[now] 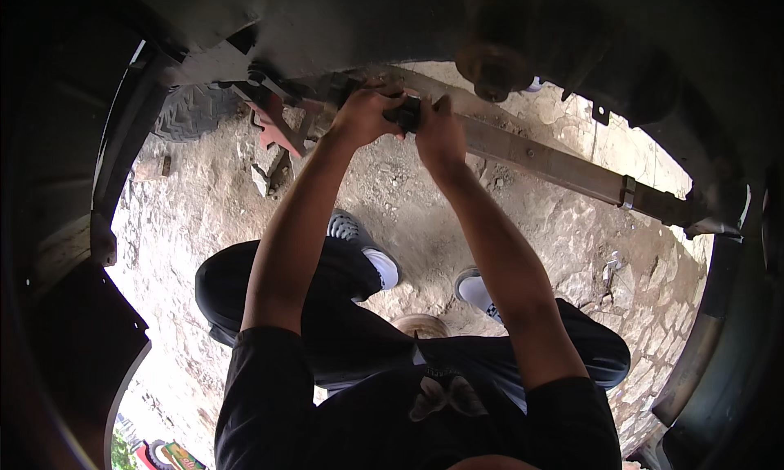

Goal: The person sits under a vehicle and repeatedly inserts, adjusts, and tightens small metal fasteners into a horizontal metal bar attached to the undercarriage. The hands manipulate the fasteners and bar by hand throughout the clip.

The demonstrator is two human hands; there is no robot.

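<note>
Both my arms reach up beneath the underside of a vehicle. My left hand (369,117) curls round one side of a small black fitting (407,113), its thumb beside it. On the other side of the fitting, my right hand (439,133) is closed with its fingers against it. The fitting sits at the left end of the visible stretch of a long brownish metal beam (543,164), which runs behind my right hand. What kind of part it is, and how it joins the beam, is hidden by my fingers and shadow.
A red metal stand (273,120) rises left of my left hand, near a knobbly tyre (192,112). A round rusty part (492,68) hangs above the beam. A clamp (627,191) circles the beam farther right. Dark body panels surround the rough, stony ground (400,192).
</note>
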